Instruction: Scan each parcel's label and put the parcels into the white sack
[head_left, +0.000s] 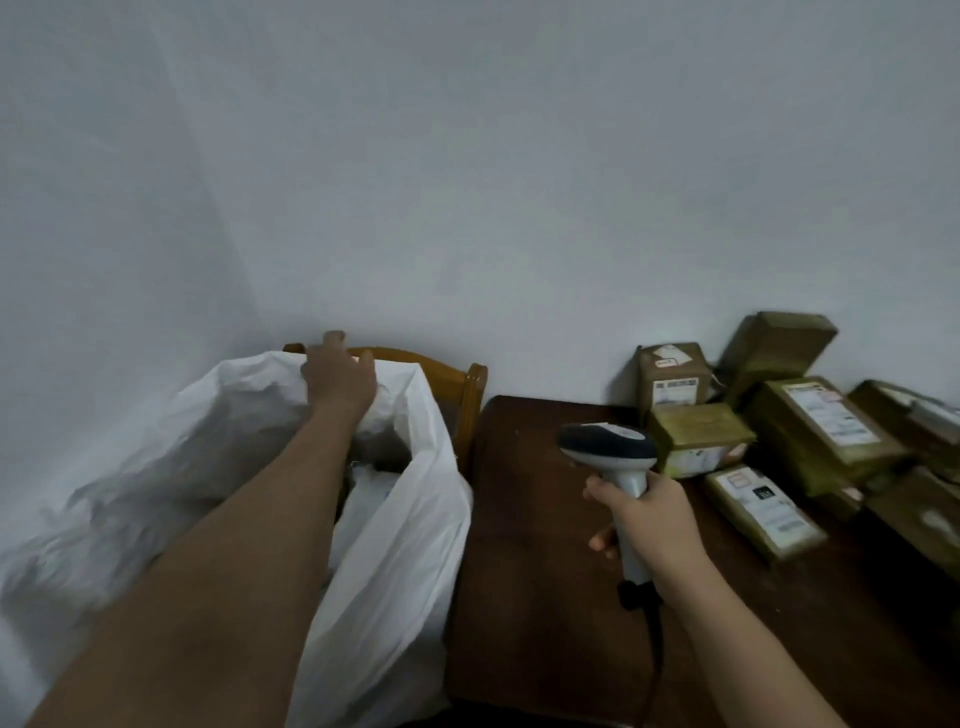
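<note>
The left hand's (340, 382) fingers (332, 340) curl over the far rim of the sack (395, 545), gripping the white plastic where it drapes against the chair (470, 395) back. The left forearm stretches across the sack's open mouth from the lower left. Inside the mouth, something pale lies low down, too dim to identify.

The right hand (647, 519) has its fingers wrapped around the scanner's (610, 449) pale handle, thumb side toward the sack. The scanner stands nearly upright above the surface (530, 571), its dark head pointing left, away from the parcels. A black cable (655, 644) leaves the base of the handle and runs down toward the near edge.

The sack stands just left of the dark wooden surface, its side touching the surface's left edge, with the chair behind it against the wall (467, 182).

The parcels are grouped on the right part of the surface, well apart from the sack. One small box (672, 382) stands upright by the wall, with a tilted box (776, 345) beside it. In front sits a box (698, 439) just right of the scanner head, and a flat parcel (763, 512) lies nearest the right hand, label up. A larger labelled parcel (823, 426) lies further right, with more blurred ones at the frame edge.
</note>
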